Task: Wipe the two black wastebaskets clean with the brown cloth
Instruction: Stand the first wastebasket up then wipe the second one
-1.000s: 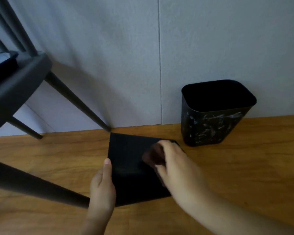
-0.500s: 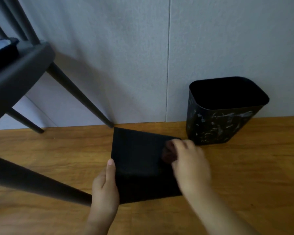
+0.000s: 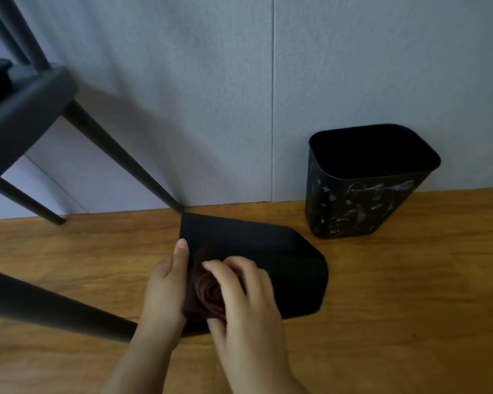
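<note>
A black wastebasket [image 3: 268, 251] lies on its side on the wooden floor in front of me. My left hand [image 3: 165, 288] holds its left edge, thumb pointing up along the side. My right hand [image 3: 245, 302] grips the bunched brown cloth [image 3: 205, 291] and presses it on the basket's upturned side, close to the left hand. A second black wastebasket [image 3: 362, 200] stands upright against the wall at the right, its front smeared with whitish marks.
A dark chair [image 3: 26, 115] stands at the left; one leg [image 3: 54, 311] runs across the floor just left of my left hand, another leg [image 3: 120, 155] slants down to the wall behind the lying basket. The grey wall [image 3: 211, 81] closes the back.
My right hand has drawn the brown cloth from the basket's far right part back toward me and to the left, next to my left hand. The view has dipped and come closer.
</note>
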`<state>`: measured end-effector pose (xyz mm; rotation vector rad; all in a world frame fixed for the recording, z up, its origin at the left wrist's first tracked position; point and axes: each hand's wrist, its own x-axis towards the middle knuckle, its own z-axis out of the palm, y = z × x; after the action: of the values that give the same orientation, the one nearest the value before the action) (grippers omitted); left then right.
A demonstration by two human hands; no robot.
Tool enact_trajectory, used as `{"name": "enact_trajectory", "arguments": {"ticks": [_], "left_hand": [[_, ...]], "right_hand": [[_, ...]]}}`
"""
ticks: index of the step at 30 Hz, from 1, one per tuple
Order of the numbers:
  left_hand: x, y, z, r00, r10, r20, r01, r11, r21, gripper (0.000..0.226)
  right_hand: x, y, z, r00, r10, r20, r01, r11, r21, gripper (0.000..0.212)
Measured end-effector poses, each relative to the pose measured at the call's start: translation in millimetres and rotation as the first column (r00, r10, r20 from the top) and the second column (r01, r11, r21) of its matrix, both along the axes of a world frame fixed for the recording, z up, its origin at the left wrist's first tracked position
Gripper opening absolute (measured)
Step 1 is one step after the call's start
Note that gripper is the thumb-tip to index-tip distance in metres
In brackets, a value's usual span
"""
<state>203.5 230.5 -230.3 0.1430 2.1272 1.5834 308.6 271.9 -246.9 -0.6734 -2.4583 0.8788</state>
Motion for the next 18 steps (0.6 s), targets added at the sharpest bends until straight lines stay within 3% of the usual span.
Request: {"name": "enact_trajectory", "arguments": {"ticks": [3,6,9,13,18], "left_hand": [[-6,-10,-5,0.980,-0.174,0.097,0.162,0.979,0.125,0.058],[0,-18,-14,0.933,-0.336,0.128,0.295,0.919,0.262,0.040],[14,-16,-27,0.969,-0.240,0.060,0.228,0.961,0.157,0.033],[19,-11,-23,0.985,-0.146,-0.095,0.150,0.988,0.038,0.041],[9,-11,-8,0.999,0.042,-0.006,-0.042,0.999,0.007,0.036]], "right_hand": [[-1,3,-10,0.994,-0.094,-0.063,0.090,0.994,-0.059,0.073],[-7,13,-8,0.973,-0.191,-0.133,0.174,0.977,-0.125,0.065],[-7,18,-8,0.973,-0.190,-0.130,0.176,0.978,-0.114,0.065],[-1,26,-19,0.984,-0.157,-0.081,0.162,0.985,0.064,0.070],[14,88,-44,0.899,-0.438,-0.016,0.438,0.899,-0.007,0.065]]}}
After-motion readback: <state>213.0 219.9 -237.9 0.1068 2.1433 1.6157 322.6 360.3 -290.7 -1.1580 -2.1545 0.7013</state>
